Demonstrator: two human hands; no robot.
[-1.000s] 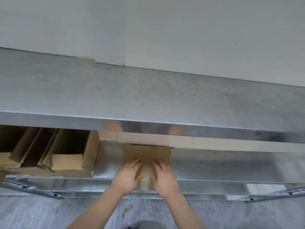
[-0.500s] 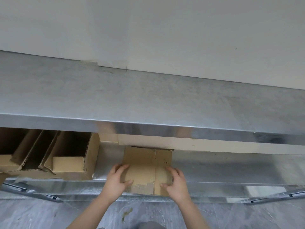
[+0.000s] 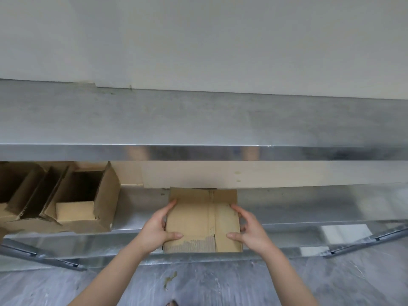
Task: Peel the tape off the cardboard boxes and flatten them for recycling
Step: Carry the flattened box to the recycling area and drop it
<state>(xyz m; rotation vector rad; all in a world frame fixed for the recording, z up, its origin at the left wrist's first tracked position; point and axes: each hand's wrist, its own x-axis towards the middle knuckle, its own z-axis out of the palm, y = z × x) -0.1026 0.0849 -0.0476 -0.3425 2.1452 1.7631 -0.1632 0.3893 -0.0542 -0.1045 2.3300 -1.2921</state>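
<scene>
A flattened box (image 3: 198, 217) lies on the lower shelf (image 3: 309, 206) near the open boxes (image 3: 84, 202), with the left hand (image 3: 154, 230) and right hand (image 3: 251, 230) gripping its opposite edges, thumbs on top and fingers (image 3: 171, 205) curled along the sides, apparently to keep it flat and steady.

You have soft, even, fairly dim light and no hard shadows. The upper shelf edge (image 3: 198, 153) gives a dull glare; the open boxes (image 3: 84, 191) beneath sit in shade. The flattened box (image 3: 189, 217) is sharp; straight lines bow near the corners.
</scene>
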